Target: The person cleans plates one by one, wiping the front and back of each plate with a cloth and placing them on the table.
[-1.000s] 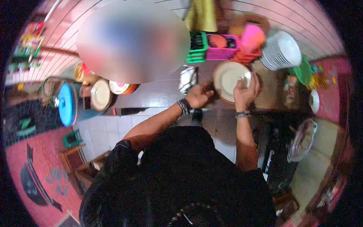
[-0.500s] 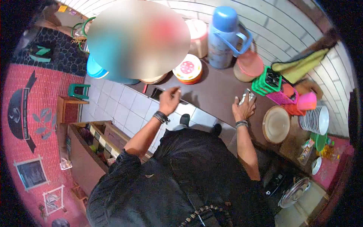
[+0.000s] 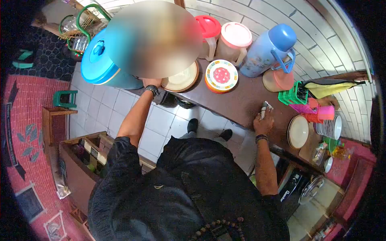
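Observation:
My left hand [image 3: 155, 82] reaches to the counter's left part, beside the stacked beige plates [image 3: 181, 80]. A blurred patch covers its fingers, so what it touches there is hidden. On the right, my right hand [image 3: 264, 123] rests low over the brown counter [image 3: 241, 104], fingers closed round a small white-and-grey crumpled thing [image 3: 264, 109] whose kind I cannot make out. Between the hands stands a round container with a patterned, red-centred top [image 3: 221, 76]. More beige plates [image 3: 298, 131] are stacked right of my right hand.
Along the wall stand a blue thermos [image 3: 267, 50], lidded pitchers [image 3: 234, 38], a pink-lidded container [image 3: 278, 79] and a green basket [image 3: 293, 94]. White bowls [image 3: 329, 127] are stacked at right. A large blue lidded container [image 3: 100, 60] is at left. Wooden drawers [image 3: 86, 160] stand behind on the tiled floor.
My left hand has moved left and away, to beside the beige plates. The view has shifted left. My right hand stays on the counter with the white-and-grey thing.

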`<control>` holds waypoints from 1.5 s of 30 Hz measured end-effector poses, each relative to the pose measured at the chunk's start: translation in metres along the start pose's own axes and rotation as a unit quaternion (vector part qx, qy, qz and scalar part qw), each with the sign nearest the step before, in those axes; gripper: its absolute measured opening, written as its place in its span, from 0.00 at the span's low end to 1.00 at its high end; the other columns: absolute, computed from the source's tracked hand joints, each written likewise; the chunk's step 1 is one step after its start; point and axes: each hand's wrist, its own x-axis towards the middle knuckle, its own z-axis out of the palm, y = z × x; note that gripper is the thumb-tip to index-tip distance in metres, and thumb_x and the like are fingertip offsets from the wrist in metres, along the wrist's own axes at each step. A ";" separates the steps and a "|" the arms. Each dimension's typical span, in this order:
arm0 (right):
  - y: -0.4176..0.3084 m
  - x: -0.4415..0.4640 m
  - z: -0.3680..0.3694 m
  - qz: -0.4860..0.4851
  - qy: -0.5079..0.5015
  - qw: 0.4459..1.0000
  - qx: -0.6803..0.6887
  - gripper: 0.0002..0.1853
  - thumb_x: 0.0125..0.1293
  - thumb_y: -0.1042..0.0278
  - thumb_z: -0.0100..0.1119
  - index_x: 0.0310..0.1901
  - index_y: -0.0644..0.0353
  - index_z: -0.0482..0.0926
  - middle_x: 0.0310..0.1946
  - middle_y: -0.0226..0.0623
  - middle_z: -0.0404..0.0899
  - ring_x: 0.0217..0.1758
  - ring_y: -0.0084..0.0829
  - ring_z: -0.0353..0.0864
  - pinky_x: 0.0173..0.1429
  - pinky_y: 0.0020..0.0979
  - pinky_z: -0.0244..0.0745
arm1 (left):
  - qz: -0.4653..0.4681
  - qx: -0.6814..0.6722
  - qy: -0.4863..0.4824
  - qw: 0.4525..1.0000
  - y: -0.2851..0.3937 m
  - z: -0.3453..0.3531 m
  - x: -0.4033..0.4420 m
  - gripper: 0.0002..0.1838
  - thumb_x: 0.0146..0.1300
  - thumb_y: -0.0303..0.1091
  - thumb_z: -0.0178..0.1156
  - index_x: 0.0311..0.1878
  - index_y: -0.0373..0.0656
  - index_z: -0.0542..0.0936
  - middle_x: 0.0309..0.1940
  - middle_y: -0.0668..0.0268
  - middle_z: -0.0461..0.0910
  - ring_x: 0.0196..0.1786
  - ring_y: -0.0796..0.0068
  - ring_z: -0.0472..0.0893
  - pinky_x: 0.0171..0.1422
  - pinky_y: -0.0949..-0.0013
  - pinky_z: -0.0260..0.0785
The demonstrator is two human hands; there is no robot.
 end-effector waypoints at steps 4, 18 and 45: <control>-0.008 -0.003 -0.005 0.042 -0.039 0.998 0.011 0.37 0.64 0.65 0.66 0.76 0.55 0.70 0.77 0.59 0.65 0.73 0.58 0.71 0.76 0.53 0.65 | -0.004 0.005 -0.003 1.000 0.002 -0.007 0.000 0.26 0.52 0.51 0.78 0.50 0.43 0.90 0.39 0.47 0.88 0.46 0.46 0.88 0.54 0.50 0.80; 0.014 0.004 0.005 0.032 -0.098 0.995 -0.018 0.37 0.65 0.60 0.67 0.75 0.60 0.70 0.77 0.55 0.65 0.71 0.58 0.72 0.73 0.54 0.67 | 0.034 -0.110 0.148 0.982 -0.003 0.003 -0.020 0.21 0.65 0.41 0.69 0.52 0.35 0.78 0.47 0.43 0.84 0.50 0.40 0.84 0.56 0.47 0.75; 0.071 -0.004 -0.092 0.306 -0.080 0.771 0.553 0.22 0.70 0.68 0.69 0.63 0.65 0.83 0.44 0.27 0.87 0.44 0.19 0.80 0.52 0.27 0.78 | 0.054 -0.319 -0.116 0.939 0.215 0.163 -0.253 0.13 0.69 0.34 0.65 0.49 0.35 0.78 0.42 0.48 0.86 0.45 0.56 0.86 0.55 0.57 0.77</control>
